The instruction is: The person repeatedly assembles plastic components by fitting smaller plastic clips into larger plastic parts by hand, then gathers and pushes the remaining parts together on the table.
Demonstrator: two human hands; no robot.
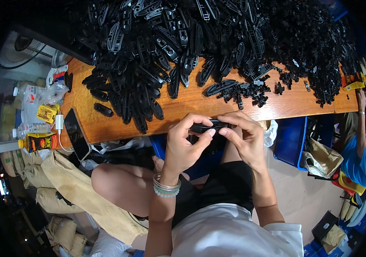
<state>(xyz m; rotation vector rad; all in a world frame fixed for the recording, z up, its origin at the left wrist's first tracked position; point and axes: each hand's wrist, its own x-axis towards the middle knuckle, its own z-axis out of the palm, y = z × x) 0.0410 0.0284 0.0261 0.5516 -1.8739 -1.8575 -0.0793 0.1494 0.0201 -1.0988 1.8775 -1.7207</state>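
My left hand (pixel 183 143) and my right hand (pixel 246 133) meet just off the table's near edge. Between them is a small, long black plastic part (pixel 201 127), pinched at either end by thumbs and fingers; my fingertips cover much of it. Beyond my hands, long oval black plastic parts (pixel 142 64) lie heaped on the wooden table (pixel 183 107). One of these black parts (pixel 103 109) rests apart at the heap's left. A cluster of small black clip-like pieces (pixel 251 92) sits nearer, and a big mound of small black pieces (pixel 305 47) rises at the far right.
A phone (pixel 76 133) with a white cable lies at the table's left end, near bottles (pixel 39 141) and a fan (pixel 22 51). Below the table's right stands a blue bin (pixel 292 143). Another person in a blue shirt (pixel 363 158) sits at the far right. Sacks (pixel 56 199) lie lower left.
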